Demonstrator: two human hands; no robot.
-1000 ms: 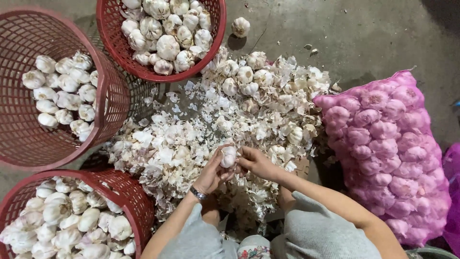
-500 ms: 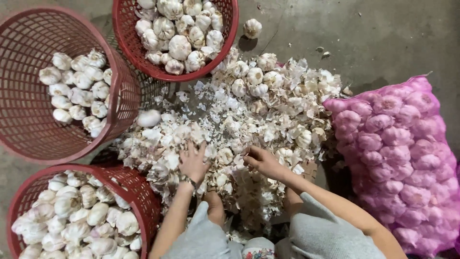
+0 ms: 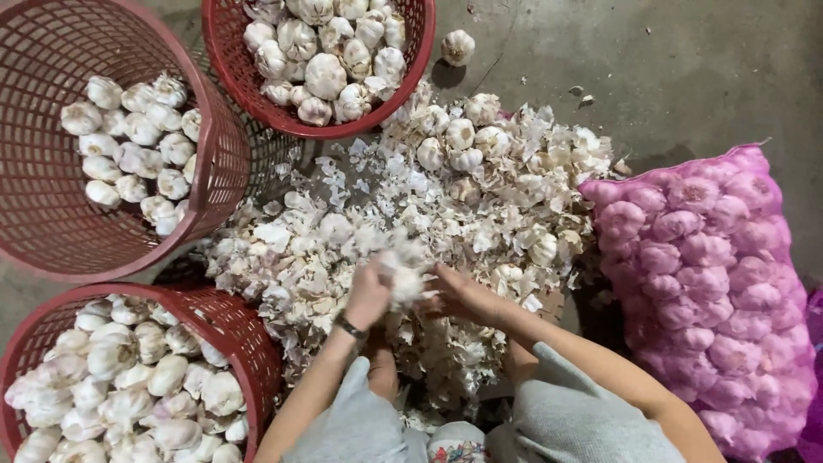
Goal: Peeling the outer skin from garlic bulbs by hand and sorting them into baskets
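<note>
Over the husk pile (image 3: 411, 214) | both hands (image 3: 411, 291) grip one garlic bulb (image 3: 403, 273) | baskets (image 3: 223, 146) crowd left

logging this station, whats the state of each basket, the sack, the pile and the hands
far left basket: partly filled with garlic
top basket: nearly full
near basket: nearly full
pink mesh sack: full
husk pile: loose on floor
left hand, right hand: both on blurred garlic bulb
</note>
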